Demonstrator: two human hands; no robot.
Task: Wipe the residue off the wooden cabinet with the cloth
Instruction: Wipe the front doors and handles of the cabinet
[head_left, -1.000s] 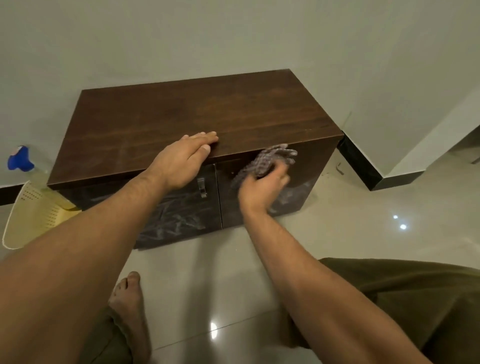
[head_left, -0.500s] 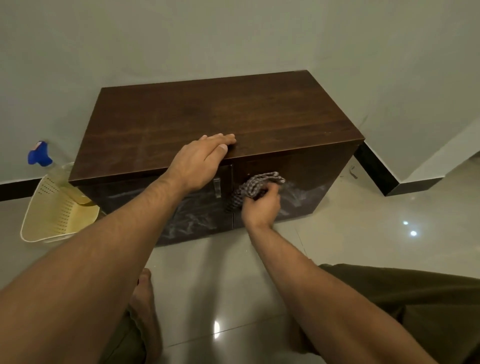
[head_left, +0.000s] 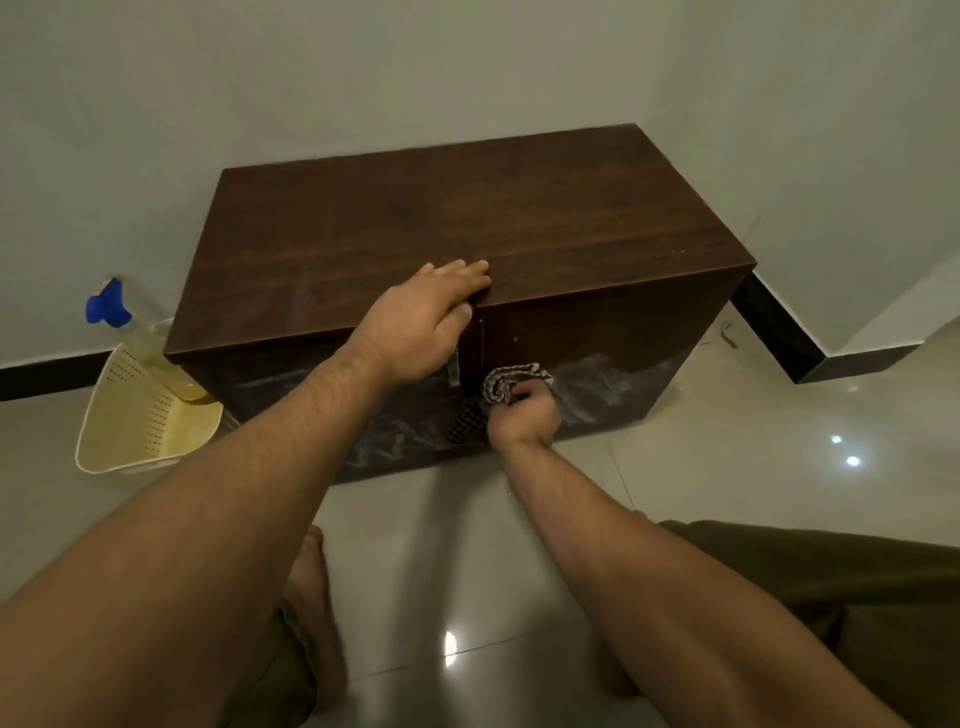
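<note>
A low dark wooden cabinet (head_left: 467, 228) stands on the floor against the wall. Whitish smeared residue (head_left: 597, 384) covers the lower part of its two front doors. My left hand (head_left: 426, 322) lies flat on the front edge of the top, fingers spread over the edge above the door handle (head_left: 454, 371). My right hand (head_left: 522, 415) is closed around a bunched checked cloth (head_left: 511, 382) and presses it against the right door, close to the gap between the doors.
A cream perforated basket (head_left: 140, 415) sits on the floor left of the cabinet, with a spray bottle with a blue trigger (head_left: 106, 304) leaning in it. A black skirting (head_left: 779, 332) runs along the wall corner on the right. My bare foot (head_left: 311, 613) and knees are on the glossy tiles.
My right hand has dragged the cloth down the right door, from near its top edge to about mid-height. The left hand has stayed on the cabinet top. The camera has shifted, so the cabinet appears further right.
</note>
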